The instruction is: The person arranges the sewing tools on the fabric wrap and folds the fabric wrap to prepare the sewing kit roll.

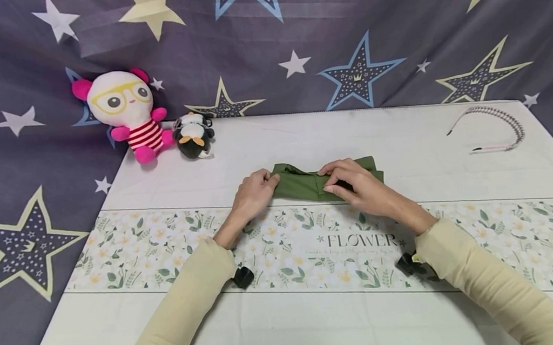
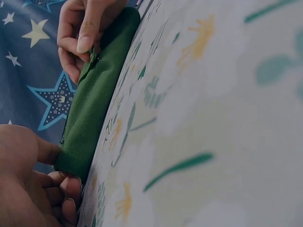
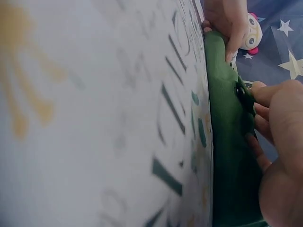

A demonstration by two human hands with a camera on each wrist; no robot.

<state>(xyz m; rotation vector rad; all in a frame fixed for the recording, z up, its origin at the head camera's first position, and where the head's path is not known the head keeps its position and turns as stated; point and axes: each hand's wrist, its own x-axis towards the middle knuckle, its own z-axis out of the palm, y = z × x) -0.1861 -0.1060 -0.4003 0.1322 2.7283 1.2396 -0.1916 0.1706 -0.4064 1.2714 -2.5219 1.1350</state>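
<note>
A folded green cloth item (image 1: 302,186) lies across the middle of the table as a long flat bundle, with a raised fold along its top. My left hand (image 1: 256,193) pinches its left end between thumb and fingers. Near the middle of the bundle, the right hand (image 1: 357,185) pinches a small piece of the cloth's upper edge. A small dark shiny fastener (image 3: 240,91) shows beside the right fingertips in the right wrist view. The left wrist view has the same green cloth (image 2: 97,109) stretched between both hands. What kind of article it is cannot be told.
A pink-and-white plush toy (image 1: 130,113) and a small penguin plush (image 1: 193,136) sit at the back left. A headband (image 1: 511,121) lies at the back right. A floral band (image 1: 136,248) crosses the table; a star-patterned curtain (image 1: 266,43) hangs behind.
</note>
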